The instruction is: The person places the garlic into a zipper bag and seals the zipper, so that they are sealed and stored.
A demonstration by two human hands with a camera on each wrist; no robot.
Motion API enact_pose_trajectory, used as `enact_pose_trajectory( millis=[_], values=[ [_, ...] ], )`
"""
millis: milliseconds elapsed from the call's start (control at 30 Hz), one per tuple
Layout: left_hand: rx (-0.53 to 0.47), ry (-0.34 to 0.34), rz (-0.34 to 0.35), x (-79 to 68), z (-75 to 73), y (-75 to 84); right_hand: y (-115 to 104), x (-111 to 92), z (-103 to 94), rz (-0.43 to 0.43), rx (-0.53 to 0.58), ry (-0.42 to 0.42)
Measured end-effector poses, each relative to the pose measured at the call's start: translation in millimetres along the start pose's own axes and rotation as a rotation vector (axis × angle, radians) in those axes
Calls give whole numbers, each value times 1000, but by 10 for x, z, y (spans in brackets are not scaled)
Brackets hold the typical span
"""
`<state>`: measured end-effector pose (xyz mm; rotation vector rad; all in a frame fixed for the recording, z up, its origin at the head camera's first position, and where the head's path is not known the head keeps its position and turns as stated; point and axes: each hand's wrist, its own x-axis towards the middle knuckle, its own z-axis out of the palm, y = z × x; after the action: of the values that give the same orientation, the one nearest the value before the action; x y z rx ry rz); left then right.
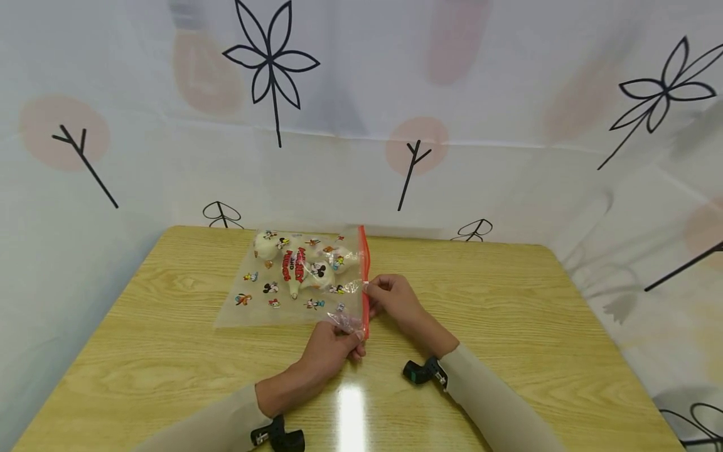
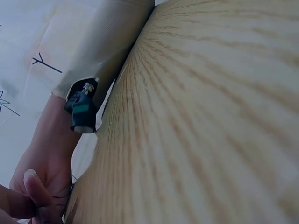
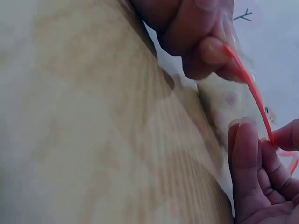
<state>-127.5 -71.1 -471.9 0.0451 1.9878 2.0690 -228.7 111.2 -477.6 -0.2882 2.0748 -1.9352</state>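
Note:
A clear zip bag point(image 1: 234, 307) printed with small cartoon figures lies flat on the table, its red zip edge point(image 1: 364, 251) facing right. Inside it are several pale, rounded objects point(image 1: 322, 276), partly covered by the print; their kind is unclear. My left hand point(image 1: 324, 351) pinches the near corner of the red edge between thumb and fingers. Farther along that edge, my right hand point(image 1: 398, 301) pinches the strip near its middle. In the right wrist view the red strip point(image 3: 252, 88) runs between the left hand point(image 3: 187, 32) and the right hand point(image 3: 257, 182).
The wooden table point(image 1: 480, 295) extends around the bag on all sides. Behind it hangs a white cloth point(image 1: 339, 169) with black plant drawings. Each wrist carries a black camera mount point(image 1: 426, 371) close to the tabletop.

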Motion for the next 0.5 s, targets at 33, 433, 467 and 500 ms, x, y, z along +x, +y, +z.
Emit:
enact_pose_trajectory(
  millis=[33, 433, 467, 500],
  values=[
    [-4, -2, 3, 2, 1, 0, -3, 22, -3, -1, 0, 13],
    [5, -9, 15, 7, 6, -6, 0, 299, -34, -12, -37, 152],
    [5, -9, 17, 5, 7, -4, 3, 320, -34, -14, -32, 159],
    [4, -9, 18, 2, 8, -4, 6, 340, -35, -18, -31, 168]
  ],
)
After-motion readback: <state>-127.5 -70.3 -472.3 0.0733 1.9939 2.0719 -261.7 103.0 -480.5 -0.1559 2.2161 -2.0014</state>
